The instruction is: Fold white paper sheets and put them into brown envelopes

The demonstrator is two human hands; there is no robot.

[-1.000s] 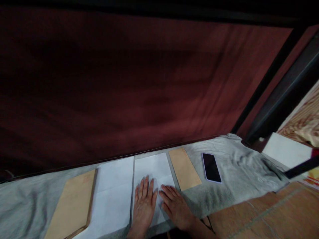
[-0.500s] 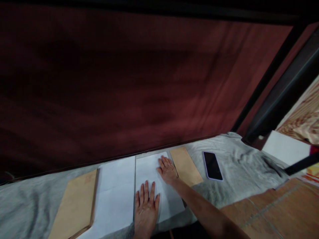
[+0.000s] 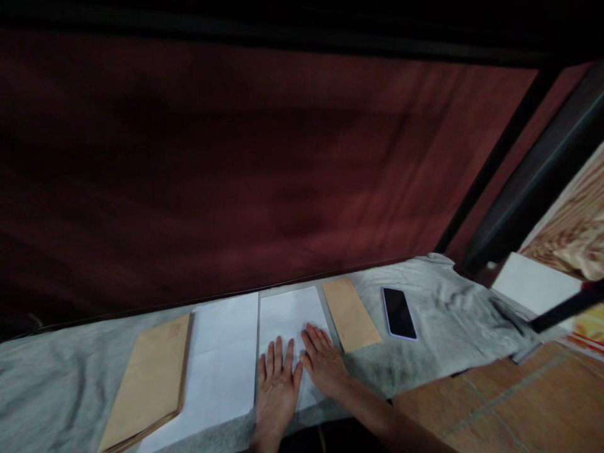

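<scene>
The sheet lies flat on the grey cloth, directly beneath the left hand and the right hand. Its far end extends beyond the fingertips toward the red panel and is uncovered. Its near portion is partly hidden by both hands.

Surrounding items are arranged in a row along the cloth. The second sheet lies just left of the sheet, separated by a narrow gap. The envelope stack lies farther left, adjoining the second sheet and hiding part of its left edge. The envelope lies just right of the sheet, slightly askew, near the right hand. The phone lies beyond the envelope, screen up and dark. The panel rises behind the row and bounds the cloth on its far side. The tiled floor is visible at lower right.

The left hand is palm down, fingers extended and spread, pointing toward the panel. The right hand is palm down, fingers extended and held closer together, angled toward the left. Both rest on the sheet; neither grips it. The thumbs are just beside each other; whether they touch cannot be determined.
</scene>
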